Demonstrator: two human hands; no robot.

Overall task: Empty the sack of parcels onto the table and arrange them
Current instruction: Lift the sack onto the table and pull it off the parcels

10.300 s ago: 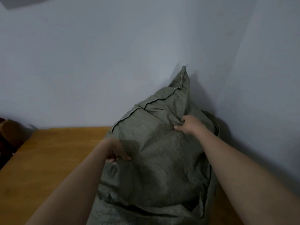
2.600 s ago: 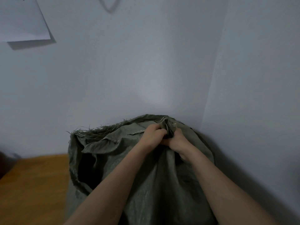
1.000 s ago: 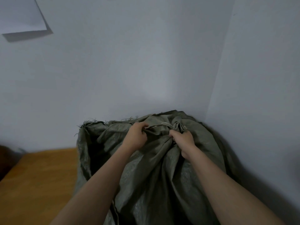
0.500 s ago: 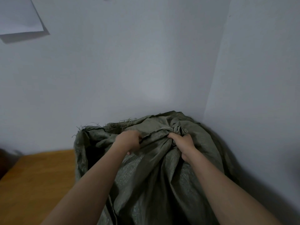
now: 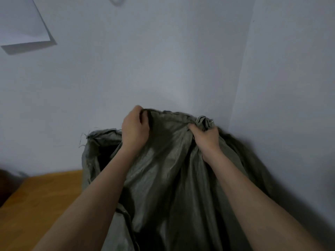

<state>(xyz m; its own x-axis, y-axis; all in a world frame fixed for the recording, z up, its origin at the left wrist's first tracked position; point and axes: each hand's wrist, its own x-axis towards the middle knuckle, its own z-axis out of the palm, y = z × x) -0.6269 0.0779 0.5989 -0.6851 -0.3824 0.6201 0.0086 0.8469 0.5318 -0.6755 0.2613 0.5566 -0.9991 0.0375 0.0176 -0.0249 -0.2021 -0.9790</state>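
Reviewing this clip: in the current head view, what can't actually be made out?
- Parcels: none visible; the sack fabric hides any contents.
- Sack opening: too dark to see inside.
- Sack's base: cut off by the bottom edge and covered by both forearms.
- Left hand and right hand: fingertips buried in bunched cloth.
- Table: only the left part shows; the sack hides the rest.
- Paper on the wall: cut off at the top-left corner.
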